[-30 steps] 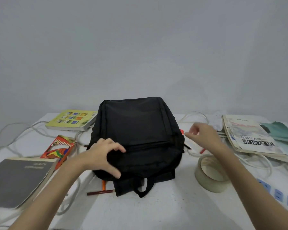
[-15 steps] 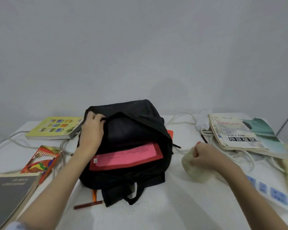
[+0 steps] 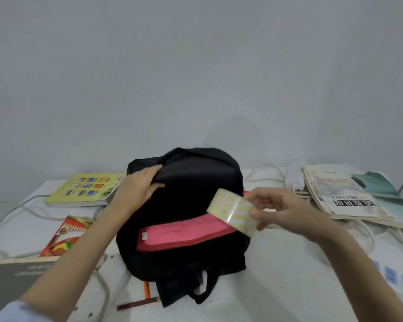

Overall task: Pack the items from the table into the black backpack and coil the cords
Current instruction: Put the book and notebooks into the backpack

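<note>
With the left hand [image 3: 141, 189] gripping the black backpack's [image 3: 196, 182] flap open, the right hand [image 3: 282, 212], pinching the tape roll [image 3: 233, 211] just above the pocket's right end, should drop it behind the pink folder [image 3: 184, 231].

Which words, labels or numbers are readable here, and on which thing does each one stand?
None can be read with certainty.
Paper booklet: bold black title characters, upside down, too blurred.
Grey book: pale lettering, blurred.
Pink paper in the black backpack: faint lines, too small.
Yellow book, pencil box: pictures only.
</note>
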Motion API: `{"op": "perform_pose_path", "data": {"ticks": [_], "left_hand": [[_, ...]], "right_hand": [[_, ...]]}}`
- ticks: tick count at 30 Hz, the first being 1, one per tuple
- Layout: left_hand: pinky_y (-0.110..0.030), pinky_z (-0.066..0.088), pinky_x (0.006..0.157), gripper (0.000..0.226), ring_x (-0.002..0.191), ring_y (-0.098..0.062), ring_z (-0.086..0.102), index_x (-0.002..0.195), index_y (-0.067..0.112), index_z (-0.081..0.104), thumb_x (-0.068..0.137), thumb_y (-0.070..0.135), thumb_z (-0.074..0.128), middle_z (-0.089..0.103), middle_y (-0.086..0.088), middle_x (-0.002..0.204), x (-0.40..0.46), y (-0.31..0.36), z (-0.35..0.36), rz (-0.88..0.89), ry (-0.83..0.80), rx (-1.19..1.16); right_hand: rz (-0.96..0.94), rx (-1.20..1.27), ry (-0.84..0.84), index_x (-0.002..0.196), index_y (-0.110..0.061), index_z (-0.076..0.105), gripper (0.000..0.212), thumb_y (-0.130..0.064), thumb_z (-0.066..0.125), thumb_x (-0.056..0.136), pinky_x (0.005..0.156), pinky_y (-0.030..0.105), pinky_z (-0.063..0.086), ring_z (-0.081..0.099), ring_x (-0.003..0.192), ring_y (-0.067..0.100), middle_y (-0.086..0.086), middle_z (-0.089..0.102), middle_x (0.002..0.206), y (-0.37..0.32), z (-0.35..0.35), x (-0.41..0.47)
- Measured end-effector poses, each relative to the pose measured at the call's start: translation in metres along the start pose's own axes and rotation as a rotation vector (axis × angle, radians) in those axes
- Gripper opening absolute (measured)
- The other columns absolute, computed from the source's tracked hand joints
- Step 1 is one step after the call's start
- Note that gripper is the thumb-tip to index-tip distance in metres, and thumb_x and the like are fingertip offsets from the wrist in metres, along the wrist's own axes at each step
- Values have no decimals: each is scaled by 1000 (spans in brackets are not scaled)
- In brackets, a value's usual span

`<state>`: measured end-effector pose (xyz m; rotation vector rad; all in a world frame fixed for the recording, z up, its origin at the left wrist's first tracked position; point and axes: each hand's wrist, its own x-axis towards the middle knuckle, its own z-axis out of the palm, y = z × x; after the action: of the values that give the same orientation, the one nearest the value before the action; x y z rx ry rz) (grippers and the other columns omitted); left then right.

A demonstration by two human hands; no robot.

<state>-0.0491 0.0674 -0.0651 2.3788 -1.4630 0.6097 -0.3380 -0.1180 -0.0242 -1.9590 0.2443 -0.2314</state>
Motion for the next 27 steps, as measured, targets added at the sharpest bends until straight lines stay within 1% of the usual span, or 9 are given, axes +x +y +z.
{"op": "perform_pose_path", "data": {"ticks": [2, 4, 7, 10, 14, 19, 21, 25, 27], "left_hand": [[-40, 55, 60, 49, 75, -35, 69, 112, 3, 64, 82, 39, 50, 71, -16, 98, 17, 2, -17, -2, 152, -4], [-39, 55, 60, 47, 76, -34, 69, 111, 4, 65, 83, 36, 45, 72, -14, 98, 30, 6, -29, 8, 241, -30], [-39, 56, 60, 44, 77, -32, 69, 111, 6, 65, 84, 34, 44, 72, -11, 97, 39, 9, -38, 20, 304, -53], [-37, 56, 58, 41, 73, -30, 69, 109, 7, 66, 82, 31, 45, 72, -9, 93, 44, 8, -40, 59, 327, -36], [-35, 54, 58, 38, 71, -29, 68, 106, 10, 65, 80, 29, 44, 72, -7, 90, 46, -3, -37, 68, 343, -39], [-37, 55, 57, 38, 69, -29, 68, 104, 13, 64, 80, 32, 43, 72, -6, 86, 50, -3, -30, 61, 305, -100], [-37, 54, 52, 36, 64, -29, 66, 103, 15, 62, 77, 31, 43, 71, -6, 81, 49, 6, -23, 106, 263, -85], [-40, 54, 63, 46, 73, -30, 67, 105, 15, 66, 78, 39, 38, 72, -5, 86, 48, -4, -24, -5, 254, -158], [-40, 53, 67, 49, 78, -30, 67, 108, 16, 66, 79, 44, 36, 72, -4, 88, 47, -11, -25, -25, 263, -169]], "right_hand": [[-125, -54, 11, 97, -21, 68, 18, -12, 65, 81, 73, 33, 51, 59, 77, 13, 0, 67, 87, 1, 20, 8], [-260, -116, 94, 95, -31, 67, 23, -18, 61, 77, 71, 22, 46, 56, 75, 9, -17, 63, 85, 1, 43, 20], [-473, -346, 227, 104, -15, 71, 28, -8, 59, 79, 80, 9, 39, 54, 87, 6, -19, 62, 91, 6, 69, 60], [-418, -665, 215, 104, -10, 69, 26, -2, 60, 81, 86, 25, 44, 51, 103, 16, 4, 61, 102, 23, 83, 117], [-272, -1038, 44, 100, -4, 63, 21, 3, 51, 84, 79, 34, 48, 45, 115, 25, 9, 52, 113, 54, 93, 162], [-344, -819, -24, 116, -6, 61, 27, -13, 55, 91, 95, 29, 37, 47, 109, 27, 14, 52, 116, 46, 109, 178], [-294, -741, 7, 118, -3, 62, 29, -14, 54, 92, 96, 30, 40, 51, 107, 29, 18, 52, 116, 39, 119, 192], [-273, -559, 158, 109, 2, 64, 25, -9, 58, 88, 95, 29, 42, 55, 108, 29, 15, 54, 116, 50, 142, 200], [-264, -408, 356, 116, -4, 60, 37, -7, 67, 80, 100, 25, 38, 50, 111, 19, 8, 52, 118, 63, 157, 187]]}}
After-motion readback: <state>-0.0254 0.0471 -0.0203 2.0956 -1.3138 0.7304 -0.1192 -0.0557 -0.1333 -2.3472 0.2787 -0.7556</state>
